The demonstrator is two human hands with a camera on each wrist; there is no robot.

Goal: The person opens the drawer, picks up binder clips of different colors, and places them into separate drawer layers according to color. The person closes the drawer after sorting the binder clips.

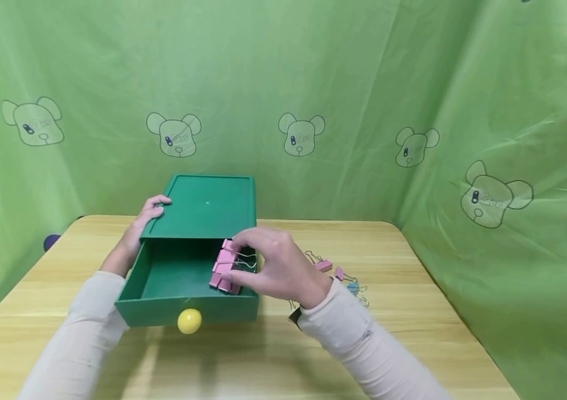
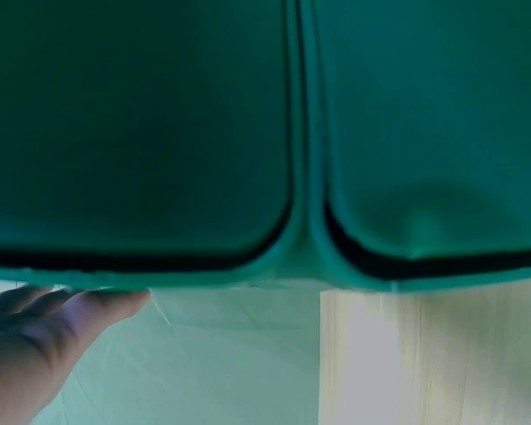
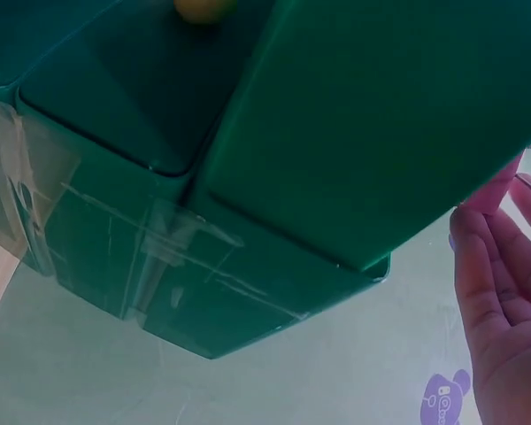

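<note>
A green drawer box stands on the table with its top drawer pulled out. My right hand pinches a pink binder clip between thumb and fingers over the drawer's right side. More pink clip surface shows right below it, partly hidden by the thumb. In the right wrist view, that hand shows beside the open drawer, with a bit of the pink clip at its fingertips. My left hand rests against the box's left side, fingers over the top edge.
Right of the box lie loose binder clips: pink ones, a blue one and a black one partly behind the right wrist. A yellow knob sticks out from the drawer front. Green curtains hang behind and beside the table.
</note>
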